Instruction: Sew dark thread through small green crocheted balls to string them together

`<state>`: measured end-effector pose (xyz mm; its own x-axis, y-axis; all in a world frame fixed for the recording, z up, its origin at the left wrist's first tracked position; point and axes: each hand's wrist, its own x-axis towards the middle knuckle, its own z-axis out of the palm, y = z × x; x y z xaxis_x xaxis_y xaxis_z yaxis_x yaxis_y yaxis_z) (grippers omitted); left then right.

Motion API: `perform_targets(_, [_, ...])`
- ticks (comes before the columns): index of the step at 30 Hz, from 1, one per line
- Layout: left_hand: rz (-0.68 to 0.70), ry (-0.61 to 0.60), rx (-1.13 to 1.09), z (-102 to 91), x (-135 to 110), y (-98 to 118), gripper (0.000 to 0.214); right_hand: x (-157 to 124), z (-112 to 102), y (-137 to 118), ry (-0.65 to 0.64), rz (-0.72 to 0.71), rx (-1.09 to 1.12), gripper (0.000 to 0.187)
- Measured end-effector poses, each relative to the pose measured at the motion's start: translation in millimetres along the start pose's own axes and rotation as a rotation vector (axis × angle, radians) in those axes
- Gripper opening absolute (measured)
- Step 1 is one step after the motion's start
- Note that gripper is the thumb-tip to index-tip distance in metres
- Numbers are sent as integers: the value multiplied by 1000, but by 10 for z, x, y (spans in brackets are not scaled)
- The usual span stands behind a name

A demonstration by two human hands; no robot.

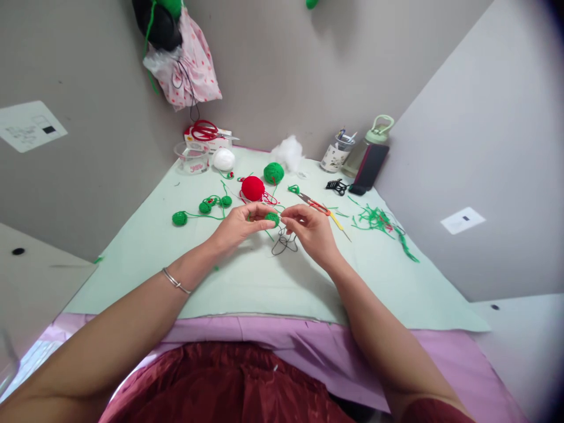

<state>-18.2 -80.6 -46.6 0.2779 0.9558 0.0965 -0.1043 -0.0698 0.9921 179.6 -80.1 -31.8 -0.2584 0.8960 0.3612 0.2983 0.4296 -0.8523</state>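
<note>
My left hand [240, 226] pinches a small green crocheted piece [272, 218] above the pale green table cover [247, 276]. My right hand [311, 229] is closed in a pinch right beside that piece, on something too thin to name. A dark thread [284, 244] hangs in loops below both hands. Just beyond lie a red yarn ball [252, 188] and a green yarn ball [274, 173].
Several small green crocheted pieces [202, 207] lie to the left. Orange-handled snips [315, 204], green yarn scraps [376, 220], a black clip [337, 187], a pen cup [335, 155], a bottle [374, 138] and a phone [370, 167] sit right. Red scissors [205, 130], a clear bowl [191, 157], white stuffing [288, 151] at back.
</note>
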Motion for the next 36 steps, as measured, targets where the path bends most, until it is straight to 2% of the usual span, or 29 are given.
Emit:
perform_targets(3, [5, -9, 14, -5, 8, -23, 36, -55, 74, -35, -15, -121, -89, 8])
perform_targets(6, [28, 15, 14, 12, 5, -48, 38, -89, 101, -48, -41, -248, -280, 6])
perform_targets(9, [88, 50, 83, 56, -13, -84, 34, -90, 96, -11, -76, -286, -489, 4])
perform_targets(11, [150, 51, 167, 79, -24, -111, 26, -85, 93, 1, -74, -302, -574, 11])
perform_targets(14, [223, 61, 274, 85, -26, -137, 17, -72, 78, -73, -17, -341, -458, 14])
perform_targets(17, [235, 118, 339, 57, -11, -134, 16, -27, -46, -224, 73, -252, -51, 12])
perform_targets(19, [217, 151, 352, 17, 9, -114, 17, 21, -263, -294, 126, -143, 208, 15])
perform_targets(21, [205, 190, 359, -47, 35, -81, 17, 59, -613, -293, 210, -87, 343, 20])
perform_targets(24, [238, 313, 407, -186, 82, -20, 17, 38, -1299, -159, 422, -95, 375, 32])
perform_targets(26, [270, 423, 457, -279, 106, 14, 17, -21, -1726, -28, 660, -168, 360, 48])
perform_targets(28, [291, 509, 484, -333, 116, 31, 17, -67, -2002, 87, 795, -198, 372, 59])
perform_targets(29, [301, 530, 485, -338, 115, 32, 17, -70, -2057, 130, 828, -203, 381, 60])
perform_targets(30, [316, 530, 483, -329, 111, 28, 17, -55, -2050, 162, 829, -196, 393, 57])
perform_targets(32, [372, 490, 482, -273, 93, 6, 17, 23, -1857, 191, 783, -159, 420, 39])
perform_targets(34, [449, 433, 494, -194, 71, -25, 17, 124, -1472, 178, 681, -98, 439, 18])
perform_targets(36, [521, 385, 508, -116, 46, -54, 16, 189, -993, 124, 518, -25, 407, 20])
